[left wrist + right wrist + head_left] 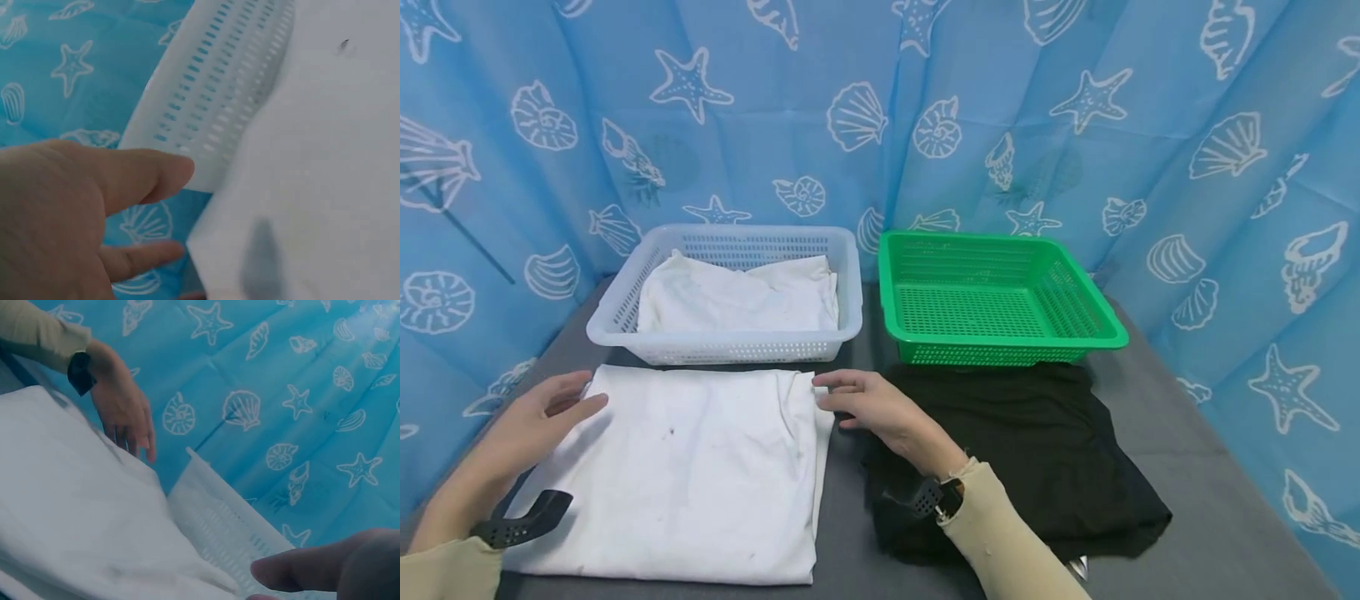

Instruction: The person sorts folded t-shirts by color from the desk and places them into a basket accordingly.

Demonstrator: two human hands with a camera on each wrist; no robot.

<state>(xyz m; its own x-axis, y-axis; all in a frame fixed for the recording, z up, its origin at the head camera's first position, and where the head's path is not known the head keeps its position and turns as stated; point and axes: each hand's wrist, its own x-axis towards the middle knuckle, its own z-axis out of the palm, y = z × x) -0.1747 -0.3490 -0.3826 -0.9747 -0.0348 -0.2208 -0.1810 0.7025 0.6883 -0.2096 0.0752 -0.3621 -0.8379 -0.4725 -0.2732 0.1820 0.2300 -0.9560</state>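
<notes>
A white folded cloth (700, 475) lies flat on the table in front of me, with a small dark spot on it. My left hand (542, 421) is at its far left corner, thumb and fingers spread apart with nothing between them. In the left wrist view, the left thumb (156, 175) is beside the cloth's edge. At the far right corner is my right hand (887, 412), its fingers loosely bent and close to the fabric. Whether its fingertips touch the cloth I cannot tell. The right wrist view has the right thumb (306, 565) near the cloth.
Behind the white cloth stands a white basket (730, 340) holding another white cloth (741, 296). A green basket (1000, 342) is to its right. Black fabric (1022, 467) lies before the green one, under my right forearm. A blue shell-patterned curtain (850, 183) hangs around the grey table (1195, 467).
</notes>
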